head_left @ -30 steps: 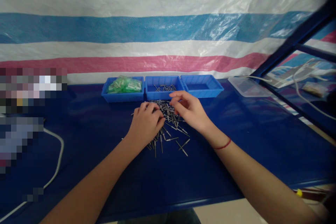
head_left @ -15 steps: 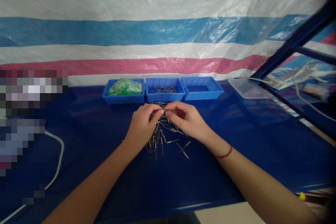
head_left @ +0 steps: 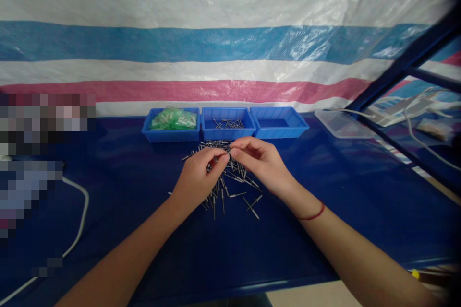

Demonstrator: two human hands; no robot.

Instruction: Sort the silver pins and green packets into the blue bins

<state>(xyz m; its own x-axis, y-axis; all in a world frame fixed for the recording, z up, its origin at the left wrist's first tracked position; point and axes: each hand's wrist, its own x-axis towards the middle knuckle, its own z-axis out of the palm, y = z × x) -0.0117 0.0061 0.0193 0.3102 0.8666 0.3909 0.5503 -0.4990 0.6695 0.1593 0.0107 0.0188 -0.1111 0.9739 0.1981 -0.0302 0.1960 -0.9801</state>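
Note:
My left hand (head_left: 201,169) and my right hand (head_left: 262,163) meet fingertip to fingertip over a pile of metal pop rivets (head_left: 236,172). Thumb and forefinger are pinched together on both hands. Whatever sits between the fingertips is too small and too covered to make out. The rivets are thin silvery pins with thicker sleeves, lying loose on the dark blue table (head_left: 201,254). Part of the pile is hidden behind my hands. A few rivets lie apart, toward the table's near edge.
Behind the pile stand three blue bins in a row: the left bin (head_left: 171,137) holds green plastic packets (head_left: 173,119), the middle bin (head_left: 227,133) several rivets, and the right bin (head_left: 283,130) shows a bare floor. A clear plastic lid (head_left: 342,124) and white cable (head_left: 84,216) lie farther out.
Both hands have shifted slightly to the right, still pinched together at the fingertips. The right hand has tilted a little, and the view has moved slightly.

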